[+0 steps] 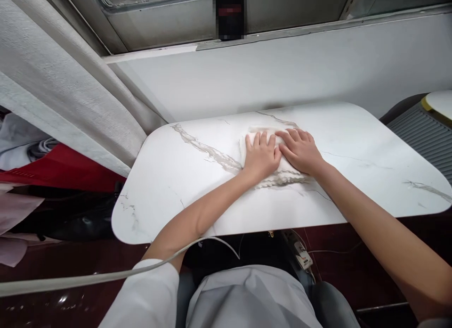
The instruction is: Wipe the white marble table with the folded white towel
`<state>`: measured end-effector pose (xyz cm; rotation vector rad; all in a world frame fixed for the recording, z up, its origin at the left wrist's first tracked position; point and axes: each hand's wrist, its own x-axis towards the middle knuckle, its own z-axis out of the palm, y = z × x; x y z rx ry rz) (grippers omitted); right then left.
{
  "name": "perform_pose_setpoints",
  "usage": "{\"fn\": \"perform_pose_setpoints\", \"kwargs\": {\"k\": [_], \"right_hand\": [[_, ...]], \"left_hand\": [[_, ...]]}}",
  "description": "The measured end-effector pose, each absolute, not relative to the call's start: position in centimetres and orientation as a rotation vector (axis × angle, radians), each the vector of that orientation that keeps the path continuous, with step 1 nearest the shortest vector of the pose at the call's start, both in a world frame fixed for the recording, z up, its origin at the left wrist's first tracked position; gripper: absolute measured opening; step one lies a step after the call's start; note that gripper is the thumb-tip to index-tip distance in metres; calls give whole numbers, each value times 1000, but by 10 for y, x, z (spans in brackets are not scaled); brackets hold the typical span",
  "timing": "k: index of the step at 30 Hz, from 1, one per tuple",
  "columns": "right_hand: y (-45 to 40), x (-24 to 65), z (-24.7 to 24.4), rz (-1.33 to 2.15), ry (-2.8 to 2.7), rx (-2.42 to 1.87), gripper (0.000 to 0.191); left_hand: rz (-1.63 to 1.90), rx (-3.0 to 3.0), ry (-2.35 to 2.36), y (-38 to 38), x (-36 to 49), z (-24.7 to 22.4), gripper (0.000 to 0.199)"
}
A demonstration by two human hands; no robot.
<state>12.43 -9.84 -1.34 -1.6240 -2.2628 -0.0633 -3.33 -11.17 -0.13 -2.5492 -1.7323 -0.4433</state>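
A white cloth (286, 166) lies flat on the white marble-patterned table (197, 186), a little right of its middle. My left hand (262, 154) rests palm down on the cloth's left part, its fingers stretched out and slightly spread. On the right part lies my right hand (300, 150), also flat, with its fingers pointing away from me and to the left. The two thumbs almost meet over the cloth. Both palms and much of the cloth's surface are hidden beneath the hands.
A white cable (106, 277) crosses in front of my left arm. Below the table's near edge is a power strip (301, 253). Light curtains (81, 78) hang at the left, and a ribbed grey piece of furniture (420, 130) stands at the right. Behind the table is a wall (247, 78).
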Motion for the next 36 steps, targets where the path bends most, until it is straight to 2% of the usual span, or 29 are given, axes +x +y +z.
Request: {"fn": "perform_pose_setpoints", "kwargs": {"k": [8, 16, 27, 36], "right_hand": [[-197, 152, -7, -86, -2377, -1583, 52], [-232, 188, -4, -10, -2351, -1593, 51], [-185, 197, -2, 11, -2316, -1614, 50], [-92, 177, -5, -24, -2377, -1611, 54]], "left_hand": [[-376, -2698, -1607, -205, -21, 4, 58], [-356, -2775, -1459, -236, 8, 6, 59], [-359, -2819, -1500, -191, 22, 7, 57], [-436, -2726, -1677, -109, 5, 3, 53]]}}
